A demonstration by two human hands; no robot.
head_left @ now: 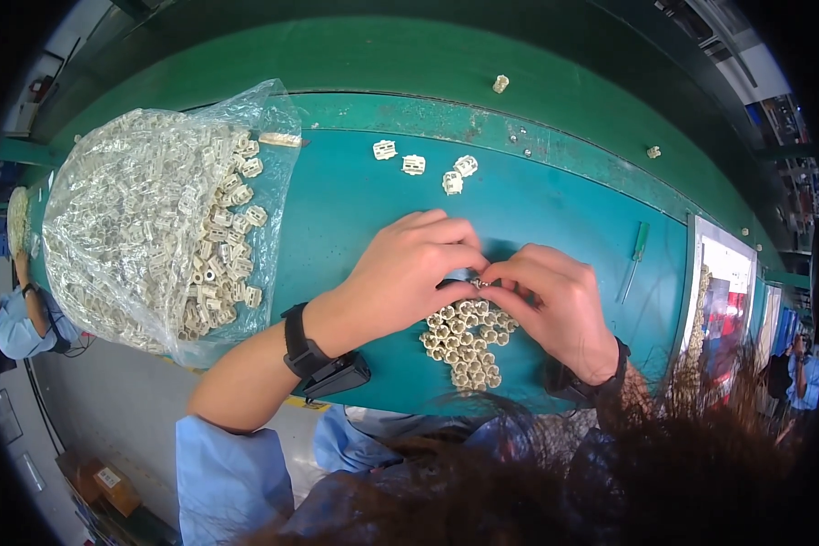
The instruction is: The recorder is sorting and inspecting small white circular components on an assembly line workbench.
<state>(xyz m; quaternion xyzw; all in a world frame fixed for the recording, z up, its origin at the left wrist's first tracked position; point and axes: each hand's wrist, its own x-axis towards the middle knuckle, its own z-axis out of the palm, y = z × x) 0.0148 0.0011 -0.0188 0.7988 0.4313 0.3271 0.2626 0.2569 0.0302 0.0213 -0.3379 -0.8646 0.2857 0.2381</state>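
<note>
Left hand [408,271] and right hand [555,305] brought together at the middle of the teal surface [355,196], fingertips touching. Both hands curled, pinching one small part [476,284] between thumbs and forefingers; part mostly covered by the fingers, so shape and exact grip not discernible. Held directly above the far edge of a cluster of cream plastic pieces [465,340], laid flat and packed side by side on the surface just below the hands. Black wristband [298,344] on the left wrist, with a black clip-like device [338,375] attached beside it; dark band on the right wrist, partly hidden by hair. Blue sleeves visible at the lower edge. Large clear plastic bag [146,218] to the left, open toward the hands, filled with the same cream pieces, some spilling at its mouth. Three loose cream pieces [425,167] beyond the hands, near the far border of the surface, well apart from the cluster. Further single pieces on the darker green ledge behind. Green-handled screwdriver [634,262] lying to the right of the right hand, apart from it. Printed sheet [723,291] at the right end of the surface. Another person in a blue shirt [14,323] at the far left, outside the work area.
</note>
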